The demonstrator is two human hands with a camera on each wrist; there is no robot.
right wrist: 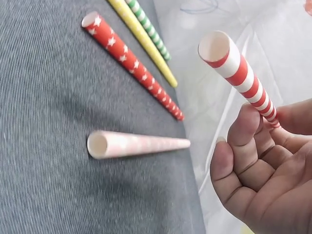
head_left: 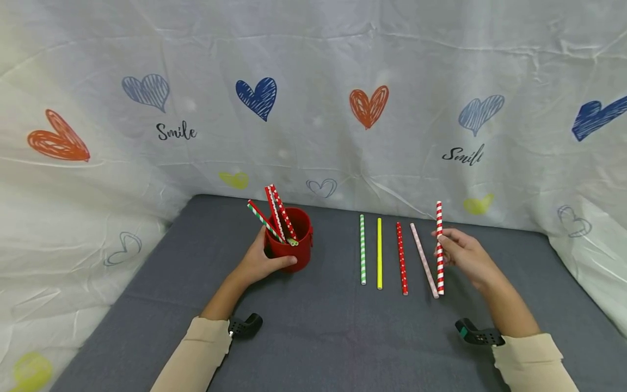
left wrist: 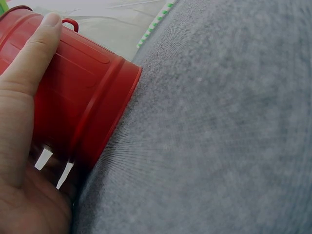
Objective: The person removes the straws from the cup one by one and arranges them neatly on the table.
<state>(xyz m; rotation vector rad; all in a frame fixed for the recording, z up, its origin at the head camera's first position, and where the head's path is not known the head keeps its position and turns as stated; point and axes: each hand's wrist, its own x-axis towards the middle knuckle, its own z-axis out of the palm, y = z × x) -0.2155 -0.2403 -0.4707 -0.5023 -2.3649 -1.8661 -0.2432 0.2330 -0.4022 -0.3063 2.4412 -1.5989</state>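
My left hand (head_left: 266, 260) grips a red metal cup (head_left: 293, 239) on the grey cloth, thumb across its front wall (left wrist: 34, 58). Several striped paper straws (head_left: 274, 216) stick out of the cup. My right hand (head_left: 460, 251) pinches a red-and-white striped straw (head_left: 439, 247) and holds it lifted above the cloth; its open end (right wrist: 229, 56) shows in the right wrist view. On the cloth lie a pale pink straw (head_left: 424, 260), a red starred straw (head_left: 401, 258), a yellow straw (head_left: 379, 253) and a green striped straw (head_left: 362, 249), side by side.
A grey cloth (head_left: 313, 337) covers the table. A white sheet with hearts and the word "Smile" (head_left: 313, 109) hangs behind and at both sides. The lying straws are between the cup and my right hand.
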